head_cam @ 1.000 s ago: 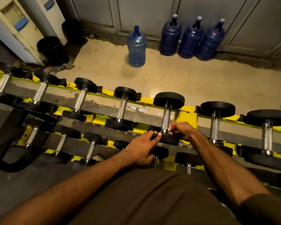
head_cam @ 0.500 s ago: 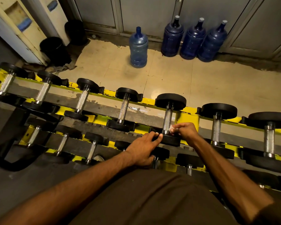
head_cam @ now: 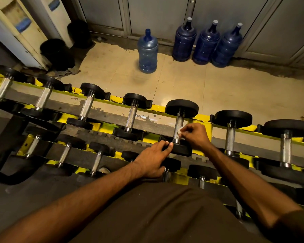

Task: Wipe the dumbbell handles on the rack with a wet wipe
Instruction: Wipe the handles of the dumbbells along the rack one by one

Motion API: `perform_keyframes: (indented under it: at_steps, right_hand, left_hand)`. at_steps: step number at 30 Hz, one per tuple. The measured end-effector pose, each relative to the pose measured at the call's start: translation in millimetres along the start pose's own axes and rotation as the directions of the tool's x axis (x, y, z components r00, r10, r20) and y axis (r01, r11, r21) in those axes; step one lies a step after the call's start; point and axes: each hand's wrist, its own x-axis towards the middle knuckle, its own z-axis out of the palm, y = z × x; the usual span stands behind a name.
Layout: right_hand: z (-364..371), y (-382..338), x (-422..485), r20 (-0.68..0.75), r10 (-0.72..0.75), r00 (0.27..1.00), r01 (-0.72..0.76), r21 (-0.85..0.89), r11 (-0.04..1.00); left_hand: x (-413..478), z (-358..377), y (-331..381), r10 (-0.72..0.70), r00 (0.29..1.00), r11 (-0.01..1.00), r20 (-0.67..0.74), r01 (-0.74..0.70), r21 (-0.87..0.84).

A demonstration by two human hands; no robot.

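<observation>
A yellow two-tier rack (head_cam: 203,118) holds several black dumbbells with knurled metal handles. My right hand (head_cam: 195,135) pinches a small white wet wipe (head_cam: 179,132) against the right side of one handle (head_cam: 179,124) in the upper row. My left hand (head_cam: 154,159) rests on that dumbbell's near black head (head_cam: 182,149), fingers laid straight across its left edge. Neighbouring handles stand to the left (head_cam: 131,116) and right (head_cam: 229,137).
Beyond the rack is tiled floor with one blue water jug (head_cam: 147,53) standing alone and three darker jugs (head_cam: 206,44) against grey cabinet doors. Black bins (head_cam: 57,53) sit at the back left. A lower row of smaller dumbbells (head_cam: 96,161) lies nearer me.
My right hand has slid up the handle, away from the near head, and the white wipe now shows between its fingers. My left hand has stayed on the near head.
</observation>
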Motion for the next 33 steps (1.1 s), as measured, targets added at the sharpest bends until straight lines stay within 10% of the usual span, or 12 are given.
perform_keyframes:
  at_steps: [5, 9, 11, 17, 23, 28, 33]
  right_hand:
    - [5.4, -7.9, 12.6, -0.287, -0.047, 0.957, 0.063, 0.05, 0.997]
    - [-3.3, -8.9, -8.8, 0.242, -0.408, 0.88, 0.474, -0.409, 0.78]
    - [-12.8, -16.1, -7.6, 0.381, -0.351, 0.855, 0.503, -0.451, 0.737]
    - [-4.8, -30.7, 27.3, 0.136, -0.295, 0.946, 0.322, -0.511, 0.797]
    - [-4.3, -57.9, 31.8, 0.599, -0.129, 0.791, 0.572, -0.647, 0.503]
    - [-3.1, -65.4, 44.7, 0.379, -0.183, 0.907, 0.421, -0.811, 0.407]
    - [18.2, -74.1, 35.1, 0.651, 0.053, 0.757, 0.604, -0.728, 0.324]
  left_hand:
    - [-0.6, -2.6, 3.2, 0.005, 1.0, 1.0, 0.009, -0.005, -0.004]
    - [1.4, -4.6, 5.4, 0.009, 1.0, 1.0, 0.0, -0.009, -0.02]
    - [3.0, -6.3, 6.4, 0.014, 1.0, 1.0, -0.006, -0.014, -0.012]
    - [-0.5, -2.5, 6.6, -0.005, 1.0, 1.0, -0.003, 0.005, -0.011]
    - [-0.1, -0.7, 5.3, -0.003, 1.0, 1.0, 0.0, 0.003, 0.005]
    - [-0.5, 1.0, 5.3, 0.001, 1.0, 1.0, 0.002, -0.001, 0.01]
    - [-1.1, 0.8, 4.8, 0.006, 1.0, 1.0, 0.013, -0.006, 0.021]
